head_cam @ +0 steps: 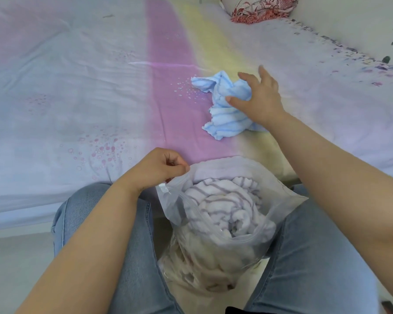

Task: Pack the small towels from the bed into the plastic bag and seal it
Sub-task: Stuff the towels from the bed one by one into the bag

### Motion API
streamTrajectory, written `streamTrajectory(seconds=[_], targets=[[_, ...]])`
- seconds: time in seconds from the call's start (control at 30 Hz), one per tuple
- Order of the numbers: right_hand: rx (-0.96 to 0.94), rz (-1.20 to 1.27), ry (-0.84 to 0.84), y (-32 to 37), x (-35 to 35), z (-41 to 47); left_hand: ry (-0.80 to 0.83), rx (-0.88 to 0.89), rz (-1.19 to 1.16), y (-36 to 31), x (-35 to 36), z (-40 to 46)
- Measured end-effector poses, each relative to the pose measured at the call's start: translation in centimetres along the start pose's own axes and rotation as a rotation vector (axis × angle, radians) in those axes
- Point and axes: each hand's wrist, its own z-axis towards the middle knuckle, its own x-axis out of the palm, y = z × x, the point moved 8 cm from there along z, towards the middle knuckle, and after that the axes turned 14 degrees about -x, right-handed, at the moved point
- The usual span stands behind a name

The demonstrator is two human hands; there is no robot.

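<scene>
With a purple-striped white towel (222,207) already inside the clear plastic zip bag (279,214), whose rim the left hand (161,166) pinches open, the spread right hand (259,98) reaches the crumpled blue striped towel (222,118); sealing remains.

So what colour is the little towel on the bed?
Light blue with darker blue stripes, seen in the head view. The blue towel lies crumpled under the right hand.

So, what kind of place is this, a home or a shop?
Most likely a bedroom at home. The person sits at a bed with a pastel sheet, a floral pillow lies at its far edge, and small towels go into a plastic bag on the lap.
</scene>
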Motion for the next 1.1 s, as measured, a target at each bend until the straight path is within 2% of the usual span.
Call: streamTrajectory(seconds=[0.1, 0.17, 0.33, 0.5, 0.57, 0.63, 0.73, 0.83, 0.9, 1.0, 1.03, 1.1], targets=[[0.144, 0.023, 0.331, -3.0, 5.0, 0.5, 0.000, -0.008, -0.006, 0.1, -0.1, 0.1], [0.168, 0.087, 0.383, -4.4, 7.3, 0.2, -0.006, -0.011, -0.006, 0.2, -0.2, 0.0], [0.177, 0.236, 0.217, -4.6, 6.2, 0.4, -0.022, -0.014, -0.018, 0.5, -0.7, 0.0], [0.073, 0.554, -0.027, -2.1, 3.8, -3.5, -0.034, -0.012, -0.009, 0.3, -0.6, 0.2], [-0.097, 0.485, -0.050, -1.1, 3.2, -5.3, -0.038, -0.008, -0.002, 0.3, -0.5, 0.2], [-0.248, 0.300, 0.034, 0.0, 3.2, -7.1, -0.037, -0.004, 0.005, 0.2, -0.4, 0.2], [-0.330, 0.069, 0.135, 1.0, 3.6, -8.7, -0.041, -0.003, 0.011, 0.1, -0.4, 0.0], [-0.370, 0.019, 0.095, 1.8, 3.2, -9.4, -0.051, -0.002, 0.016, 0.1, -0.5, -0.1], [-0.340, 0.173, -0.045, 2.5, 1.3, -9.4, -0.054, -0.006, 0.012, 0.2, -0.5, -0.2], [-0.308, 0.449, -0.371, 4.7, -3.5, -10.6, -0.053, -0.008, 0.015, 0.3, -0.5, -0.2], [-0.294, 0.531, -0.421, 5.4, -4.7, -11.2, -0.052, -0.008, 0.017, 0.3, -0.5, -0.2], [-0.282, 0.656, -0.370, 7.3, -5.6, -12.3, -0.054, -0.006, 0.020, 0.2, -0.5, -0.1]])
